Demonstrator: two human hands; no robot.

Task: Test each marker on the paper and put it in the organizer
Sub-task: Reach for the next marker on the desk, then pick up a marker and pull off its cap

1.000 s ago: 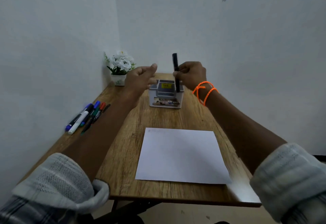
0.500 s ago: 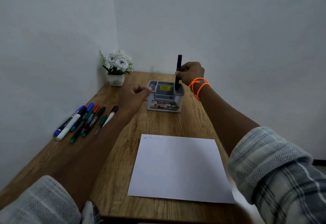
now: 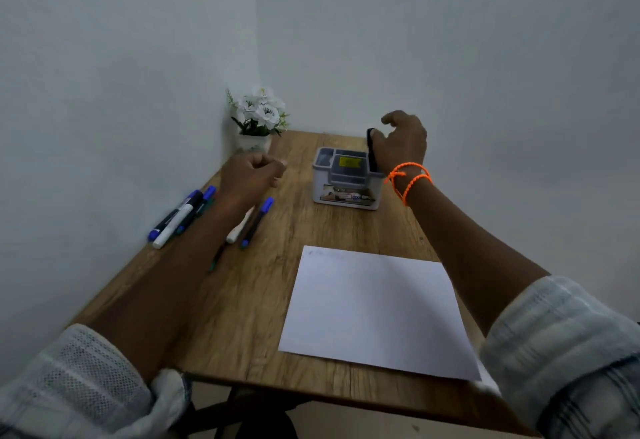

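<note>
Here, organizer label (image 3: 349,161): yellow, writing unreadable.
Black marker (image 3: 371,153): upright in organizer (image 3: 346,193), beside right hand (image 3: 401,142), fingers seemingly loosened.
Left hand (image 3: 251,174): empty fist.

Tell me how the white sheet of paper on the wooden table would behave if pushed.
The white sheet of paper looks thin and floppy, so it would probably slide on the smooth wooden table. Its near right corner overhangs the edge and might droop.
</note>
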